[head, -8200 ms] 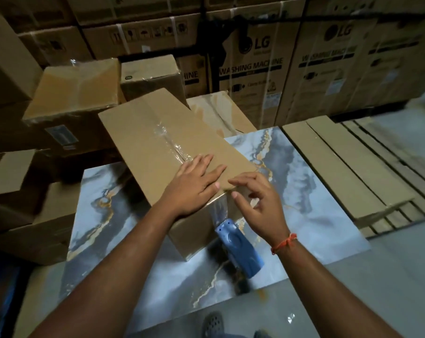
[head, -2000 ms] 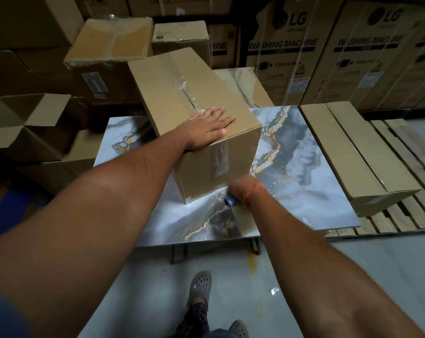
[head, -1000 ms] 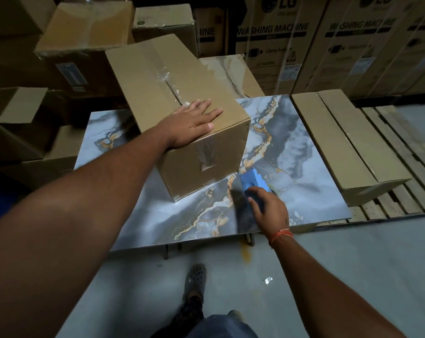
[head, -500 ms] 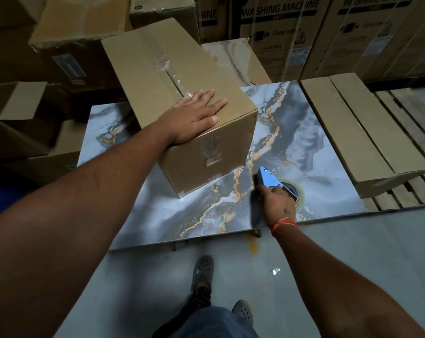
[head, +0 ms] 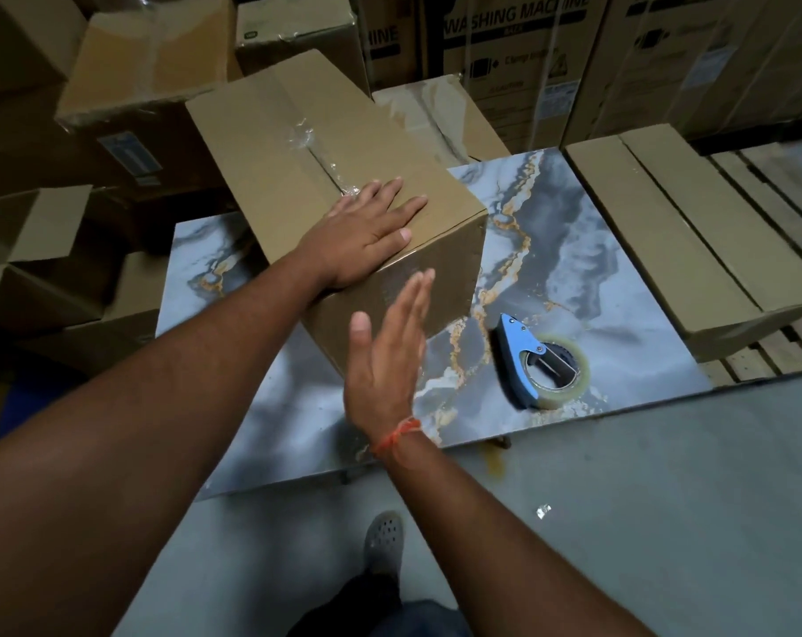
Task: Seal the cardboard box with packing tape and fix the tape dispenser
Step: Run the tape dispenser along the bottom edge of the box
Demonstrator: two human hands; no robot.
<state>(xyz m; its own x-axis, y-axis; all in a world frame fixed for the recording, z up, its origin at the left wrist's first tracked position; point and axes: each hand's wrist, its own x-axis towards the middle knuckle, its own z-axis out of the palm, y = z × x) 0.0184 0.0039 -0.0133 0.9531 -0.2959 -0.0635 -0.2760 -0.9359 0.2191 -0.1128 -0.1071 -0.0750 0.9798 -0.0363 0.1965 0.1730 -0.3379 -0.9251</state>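
A closed cardboard box [head: 293, 144] lies on the marble-patterned table [head: 597, 250], with clear tape along its top seam and down the near end face. My left hand [head: 367, 229] rests flat on the box's near top corner, fingers spread. Flat and empty, my right hand [head: 387, 351] hovers in front of the box's near end face, fingers straight. The blue tape dispenser [head: 539, 360] with its clear tape roll lies on its side on the table, right of the box and apart from both hands.
A long flat carton [head: 675, 223] lies on a wooden pallet to the right. Stacked washing-machine cartons [head: 528, 48] stand behind. Open and taped boxes [head: 36, 250] crowd the left side. My shoe [head: 383, 540] is on the grey floor below the table edge.
My right hand set the dispenser down on the table to the right of the box, let go, and moved left to the box's end face. The left hand stayed on the box top.
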